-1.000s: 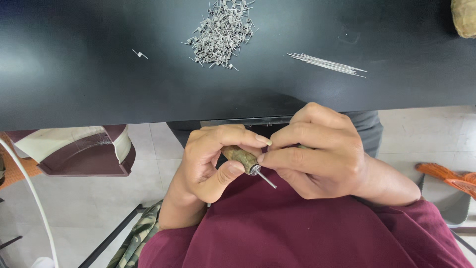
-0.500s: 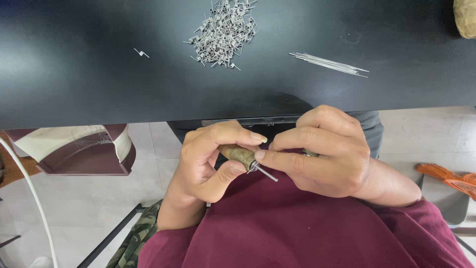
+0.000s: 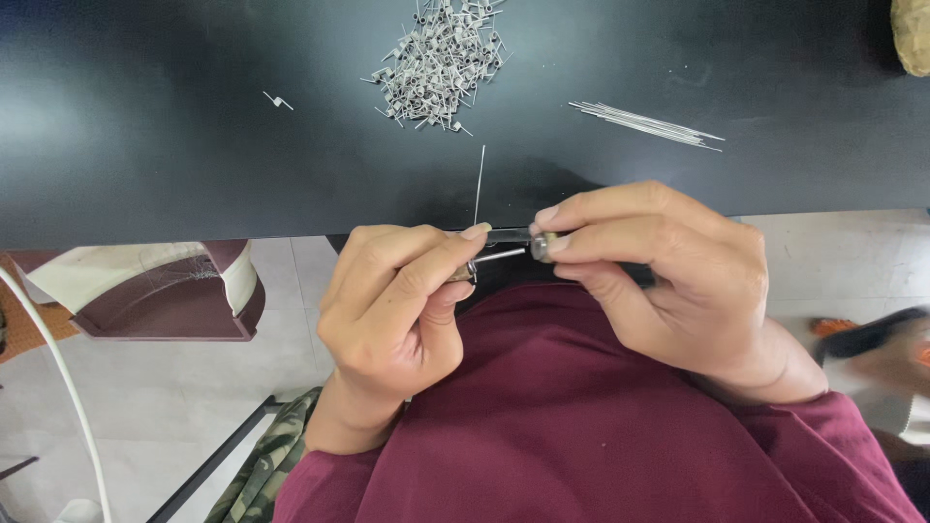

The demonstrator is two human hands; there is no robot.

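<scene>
My left hand (image 3: 392, 305) pinches a short metal rod tool (image 3: 496, 257) near its left end, just below the front edge of a black table (image 3: 145, 165). A thin straight wire (image 3: 479, 184) stands up from the tool between my thumbs. My right hand (image 3: 668, 276) grips the tool's other end, a small round metal piece (image 3: 541, 246), between thumb and fingers. Both hands are held over my maroon shirt (image 3: 591, 436).
On the table lie a heap of several small wound wire coils (image 3: 441, 63), one stray coil (image 3: 278, 101) to its left, and a bundle of straight wires (image 3: 647, 125) to the right. A tan object (image 3: 911, 34) sits at the far right corner. A maroon-and-cream seat (image 3: 165, 291) stands at the left.
My hands have moved apart, with the right hand drawn off to the right. The tool now lies level between them, and a straight wire sticks up from it.
</scene>
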